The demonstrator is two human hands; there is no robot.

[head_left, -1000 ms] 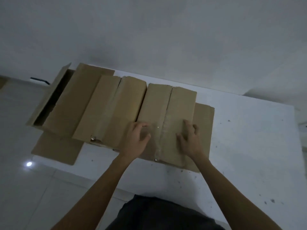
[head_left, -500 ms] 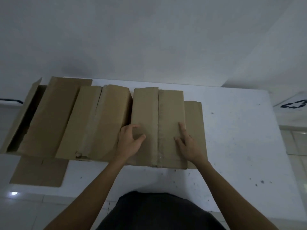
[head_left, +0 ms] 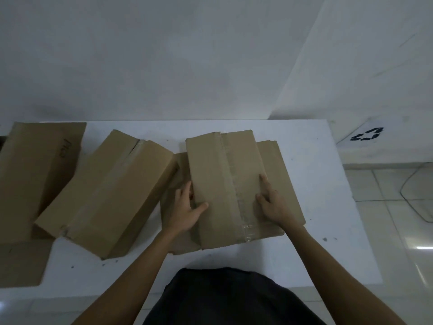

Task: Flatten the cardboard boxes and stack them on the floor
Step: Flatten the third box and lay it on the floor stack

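reaching forward over the white table [head_left: 304, 165], both bare forearms are stretching out from the dark-clothed body at the near edge and meeting on the taped box [head_left: 225, 184] sitting right in front. the left hand [head_left: 187, 207] is wrapping around the box's left edge, thumb lying across the top face, fingers tucking down the side out of view, so it is gripping that edge. the right hand [head_left: 271, 202] is lying on top near the right edge, index finger pointing straight away along the cardboard, thumb angling in toward the clear tape seam; the fingers are looking fairly straight and pressing rather than grasping. the wrists are sitting about level with each other, with the elbows spreading outward toward the near corners.

this box is resting on a flat cardboard sheet [head_left: 281, 174] that is poking out on both sides. just to the left, apart from the hands, a second taped box [head_left: 112, 191] is lying at an angle on the table, and a third box [head_left: 35, 174] is sitting further left at the table's end. another flat piece [head_left: 21, 263] is showing at the lower left.
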